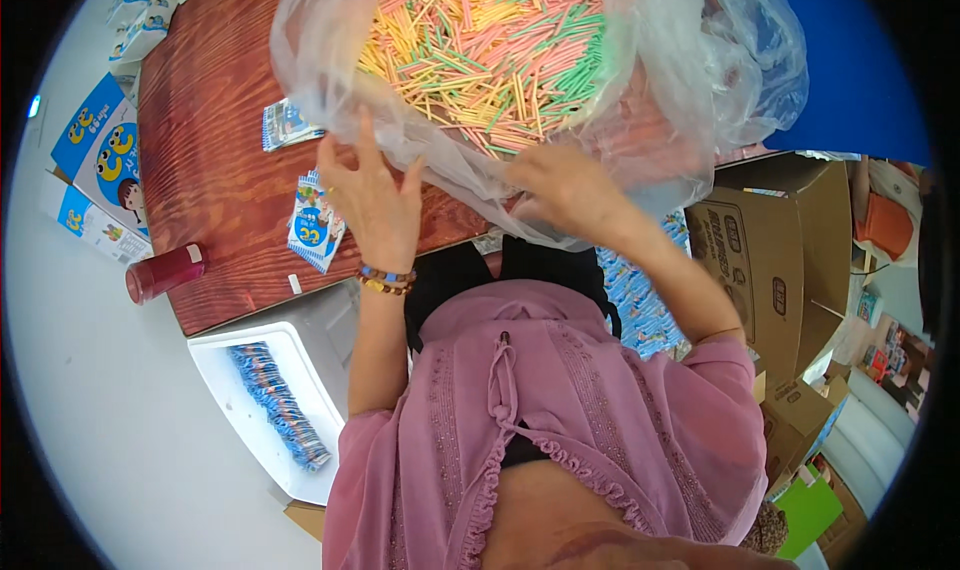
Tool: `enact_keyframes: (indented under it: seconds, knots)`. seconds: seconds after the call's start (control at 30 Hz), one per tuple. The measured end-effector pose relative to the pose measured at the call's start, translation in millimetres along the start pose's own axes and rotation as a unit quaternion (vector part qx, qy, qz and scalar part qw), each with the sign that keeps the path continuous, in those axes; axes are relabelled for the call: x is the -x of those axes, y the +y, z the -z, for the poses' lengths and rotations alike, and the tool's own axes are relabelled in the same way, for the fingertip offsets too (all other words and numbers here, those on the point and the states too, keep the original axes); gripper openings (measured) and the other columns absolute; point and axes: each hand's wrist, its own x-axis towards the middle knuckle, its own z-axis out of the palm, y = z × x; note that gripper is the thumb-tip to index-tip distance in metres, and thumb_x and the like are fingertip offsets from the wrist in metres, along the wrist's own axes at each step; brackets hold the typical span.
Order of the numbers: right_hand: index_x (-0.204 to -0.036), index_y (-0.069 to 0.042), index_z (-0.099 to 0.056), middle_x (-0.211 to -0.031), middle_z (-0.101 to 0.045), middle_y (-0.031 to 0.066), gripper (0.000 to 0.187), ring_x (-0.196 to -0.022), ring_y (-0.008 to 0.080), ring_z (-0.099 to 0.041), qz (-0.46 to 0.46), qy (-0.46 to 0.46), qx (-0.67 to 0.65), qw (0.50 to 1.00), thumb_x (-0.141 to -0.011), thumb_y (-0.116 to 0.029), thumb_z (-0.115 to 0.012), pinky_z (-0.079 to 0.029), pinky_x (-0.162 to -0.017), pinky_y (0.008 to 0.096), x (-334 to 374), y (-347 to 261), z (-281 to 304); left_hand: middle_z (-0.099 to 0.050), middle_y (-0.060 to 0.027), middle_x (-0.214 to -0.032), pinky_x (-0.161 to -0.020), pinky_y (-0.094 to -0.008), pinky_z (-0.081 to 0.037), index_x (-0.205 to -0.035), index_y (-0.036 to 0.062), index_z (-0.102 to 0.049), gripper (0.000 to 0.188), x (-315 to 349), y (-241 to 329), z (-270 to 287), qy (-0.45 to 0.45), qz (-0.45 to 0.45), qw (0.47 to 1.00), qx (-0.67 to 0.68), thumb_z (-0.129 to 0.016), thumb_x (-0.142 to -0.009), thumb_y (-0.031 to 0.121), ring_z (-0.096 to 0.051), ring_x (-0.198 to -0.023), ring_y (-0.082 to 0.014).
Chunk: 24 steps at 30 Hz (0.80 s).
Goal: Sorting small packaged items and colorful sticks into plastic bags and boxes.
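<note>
A large clear plastic bag [300,30] lies spread on the table, holding a heap of thin candy-like sticks [480,60] in yellow, pink and green. My left hand [375,195] is over the bag's near left edge, its fingers spread apart and nothing seen in them. At the bag's near edge, just below the heap, my right hand [575,190] has its fingers curled together; whatever they hold, if anything, is hidden. Beside my left wrist are small blue-and-white packets [315,225], and another packet [290,127] lies farther up the table.
The reddish wooden table [220,100] ends just in front of me. A red-pink cylinder [165,273] is at its left corner. Below stands a white bin [225,355] with a row of packets. Many more packets [645,295] are under my right arm, beside a cardboard box [760,260].
</note>
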Motion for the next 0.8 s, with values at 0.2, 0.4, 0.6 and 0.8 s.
enact_keyframes:
  seconds: [0.2, 0.4, 0.6, 0.8]
  knots:
    - [-0.115, -0.008, -0.051, -0.108, -0.057, 0.0076, 0.056, -0.085, 0.0284, -0.065, -0.009, -0.130, 0.168, 0.977, -0.066, -0.018, -0.076, -0.052, -0.065, 0.0371, -0.5, 54.7, 53.7, -0.055, -0.0120, -0.113, -0.094, -0.0470, -0.030, -0.112, 0.0095, -0.057, 0.051, -9.5, 31.7, 7.4, -0.071, -0.283, 0.956, -0.018, -0.077, -0.071, 0.033, -0.049, -0.109, -0.0271]
    - [-0.114, -0.007, -0.047, -0.104, -0.056, 0.0088, 0.052, -0.081, 0.0290, -0.065, -0.010, -0.152, 0.162, 0.975, -0.068, -0.010, -0.071, -0.052, -0.059, 0.0397, 21.9, 83.4, 28.7, -0.061, -0.0045, -0.094, -0.087, -0.0452, -0.034, -0.095, 0.0107, -0.059, 0.035, -2.2, 5.5, -38.2, -0.220, -0.257, 0.941, -0.021, -0.073, -0.073, 0.033, -0.054, -0.095, -0.0239]
    - [-0.100, -0.007, -0.056, -0.099, -0.057, 0.0082, 0.031, -0.082, 0.0300, -0.064, -0.051, -0.126, 0.155, 0.979, -0.072, -0.012, -0.069, -0.052, -0.061, 0.0396, 17.2, 73.5, 40.3, -0.057, -0.0049, -0.086, -0.079, -0.0395, -0.038, -0.089, 0.0098, -0.058, 0.017, -15.3, 5.9, -38.9, -0.172, -0.375, 0.911, 0.026, -0.067, -0.075, 0.013, -0.053, -0.086, -0.0261]
    - [-0.096, -0.008, -0.057, -0.098, -0.057, 0.0070, 0.035, -0.081, 0.0285, -0.064, -0.030, -0.067, 0.027, 0.997, -0.074, -0.030, -0.072, -0.052, -0.063, 0.0389, 4.4, 25.8, 53.6, -0.054, -0.0071, -0.087, -0.077, -0.0389, -0.041, -0.085, 0.0065, -0.059, 0.012, -17.5, 8.9, -33.0, -0.137, -0.303, 0.933, 0.137, -0.061, -0.073, 0.004, -0.052, -0.087, -0.0271]
